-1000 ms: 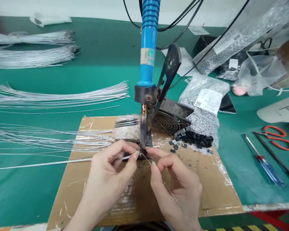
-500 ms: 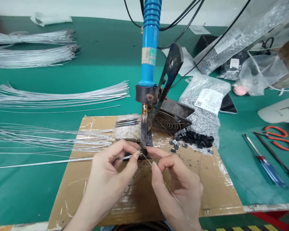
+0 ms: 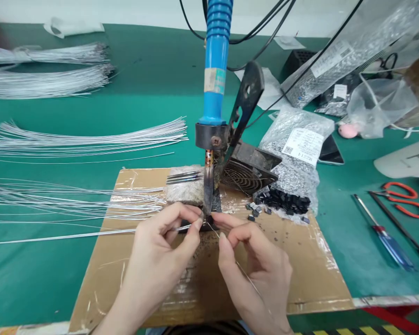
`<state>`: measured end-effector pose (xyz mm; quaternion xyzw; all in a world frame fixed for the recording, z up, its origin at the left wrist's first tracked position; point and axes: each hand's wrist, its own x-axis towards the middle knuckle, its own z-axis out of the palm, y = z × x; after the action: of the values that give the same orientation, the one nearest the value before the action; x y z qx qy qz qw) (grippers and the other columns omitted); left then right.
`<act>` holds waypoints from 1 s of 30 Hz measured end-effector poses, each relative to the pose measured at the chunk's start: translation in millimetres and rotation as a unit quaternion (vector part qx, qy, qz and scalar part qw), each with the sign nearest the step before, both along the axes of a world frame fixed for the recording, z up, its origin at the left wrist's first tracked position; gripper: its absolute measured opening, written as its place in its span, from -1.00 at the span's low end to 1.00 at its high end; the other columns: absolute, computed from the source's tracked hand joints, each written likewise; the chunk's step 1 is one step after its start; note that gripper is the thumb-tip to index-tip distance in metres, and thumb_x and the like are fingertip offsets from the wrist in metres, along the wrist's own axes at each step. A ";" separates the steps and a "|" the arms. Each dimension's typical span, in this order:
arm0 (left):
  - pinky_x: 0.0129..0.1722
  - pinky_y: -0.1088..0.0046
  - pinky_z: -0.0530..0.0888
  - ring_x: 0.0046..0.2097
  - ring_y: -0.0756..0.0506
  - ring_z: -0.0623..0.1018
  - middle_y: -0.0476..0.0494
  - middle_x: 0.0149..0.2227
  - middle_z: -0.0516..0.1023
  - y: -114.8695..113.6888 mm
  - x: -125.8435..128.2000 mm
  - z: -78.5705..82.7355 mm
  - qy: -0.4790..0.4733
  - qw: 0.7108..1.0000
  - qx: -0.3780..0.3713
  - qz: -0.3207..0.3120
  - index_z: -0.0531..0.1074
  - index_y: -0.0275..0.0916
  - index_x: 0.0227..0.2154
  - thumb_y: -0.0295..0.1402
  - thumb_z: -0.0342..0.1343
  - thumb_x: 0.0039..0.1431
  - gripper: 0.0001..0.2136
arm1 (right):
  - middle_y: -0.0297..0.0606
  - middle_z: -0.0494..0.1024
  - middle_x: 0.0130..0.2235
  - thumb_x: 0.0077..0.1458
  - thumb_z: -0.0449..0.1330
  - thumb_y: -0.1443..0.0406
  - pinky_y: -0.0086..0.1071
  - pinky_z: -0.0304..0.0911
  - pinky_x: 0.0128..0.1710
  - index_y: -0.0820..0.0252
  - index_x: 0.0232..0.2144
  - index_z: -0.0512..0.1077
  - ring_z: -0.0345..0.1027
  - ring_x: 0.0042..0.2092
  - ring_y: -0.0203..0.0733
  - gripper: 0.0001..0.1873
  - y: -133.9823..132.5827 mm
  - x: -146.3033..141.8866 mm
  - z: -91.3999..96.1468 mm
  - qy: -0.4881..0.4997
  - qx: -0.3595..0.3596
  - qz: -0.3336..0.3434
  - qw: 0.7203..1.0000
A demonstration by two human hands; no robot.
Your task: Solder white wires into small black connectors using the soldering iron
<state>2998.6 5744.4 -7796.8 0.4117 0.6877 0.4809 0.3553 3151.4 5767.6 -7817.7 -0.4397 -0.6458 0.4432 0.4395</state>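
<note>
A blue-handled soldering iron (image 3: pixel 215 79) is clamped tip-down in a black bracket (image 3: pixel 242 102), and both hands meet just below its tip. My left hand (image 3: pixel 167 249) pinches thin white wires (image 3: pixel 118 232) that trail off to the left. Their ends lie under the iron tip, mostly hidden by my fingertips. My right hand (image 3: pixel 256 265) is closed on a thin strand of solder wire (image 3: pixel 245 273), which runs across the palm and up to the tip. Whatever small part sits at the tip between the fingers is too covered to make out.
A cardboard sheet (image 3: pixel 314 284) lies beneath the work. Beside the iron are a fan (image 3: pixel 247 174) and a bag of small black parts (image 3: pixel 286 202). Bundles of white wires (image 3: pixel 91 135) lie left; a screwdriver (image 3: pixel 387 242) and orange-handled pliers (image 3: pixel 405 200) lie right.
The soldering iron and its bracket have shifted very slightly left. My right hand has edged a little left with the solder wire; my left hand is practically still.
</note>
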 end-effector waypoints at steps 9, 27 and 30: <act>-0.23 0.65 0.53 -0.23 0.01 0.66 0.00 -0.29 0.67 -1.7 -1.2 -1.3 -0.006 1.000 -0.006 0.001 0.54 -0.17 -0.43 -0.46 0.25 0.16 -0.91 | -0.36 0.70 0.02 0.19 0.22 0.47 -0.58 0.42 0.07 0.10 -0.38 0.38 0.62 0.02 -0.35 -0.82 2.3 -1.9 2.0 0.014 0.022 0.003 1.000; -0.22 0.68 0.53 -0.23 0.03 0.65 0.02 -0.29 0.67 -3.7 -1.3 2.4 0.002 1.000 -0.003 -0.005 0.55 -0.16 -0.43 -0.50 0.23 0.19 -0.88 | -0.32 0.68 0.04 0.17 0.24 0.48 -0.49 0.43 0.07 0.10 -0.38 0.40 0.61 0.05 -0.26 -0.82 0.0 -0.4 -0.9 0.037 -0.004 0.005 0.999; -0.22 0.68 0.53 -0.22 0.03 0.66 0.03 -0.28 0.67 -4.0 -1.4 2.1 -0.002 1.000 -0.009 -0.003 0.55 -0.15 -0.42 -0.49 0.23 0.20 -0.88 | -0.26 0.69 0.04 0.18 0.25 0.47 -0.44 0.46 0.06 0.10 -0.38 0.41 0.62 0.04 -0.22 -0.83 0.1 -0.1 0.0 0.037 0.001 0.004 0.999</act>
<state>2997.2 5740.4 -7794.7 0.4097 0.6899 0.4748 0.3617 3151.3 5767.7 -7817.7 -0.4199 -0.6313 0.4601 0.4620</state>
